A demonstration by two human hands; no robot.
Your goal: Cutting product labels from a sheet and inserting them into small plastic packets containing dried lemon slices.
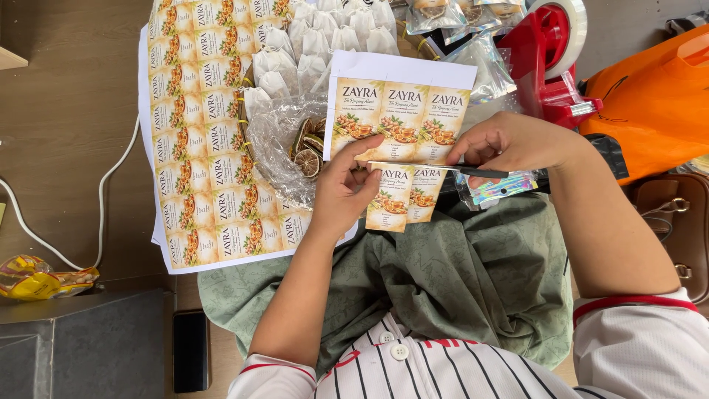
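Nearest the camera a white striped shirt with red trim (413,366) and a green cloth over the lap (458,273) fill the near middle; above them the two hands meet over a small sheet of printed labels (402,111), white-edged with cream and orange panels; the left hand (343,188) pinches the sheet's near left edge, fingers closed on the paper; the right hand (509,140) is closed around a pair of scissors (480,172), whose dark blade lies across the sheet from the right. By my reading the cut is well along: a strip of two labels (402,196) hangs below the blade, apparently joined to the sheet only near the left hand, while a row of three labels above remains whole. Much seems left; a large uncut label sheet (199,140) lies at the far left on the brown table (66,111); pale filled tea bags (310,44) sit in a basket at the far middle, beside a clear bag of dried slices (306,148). A red tape dispenser (550,59) and an orange bag (653,103) stand at the far right.
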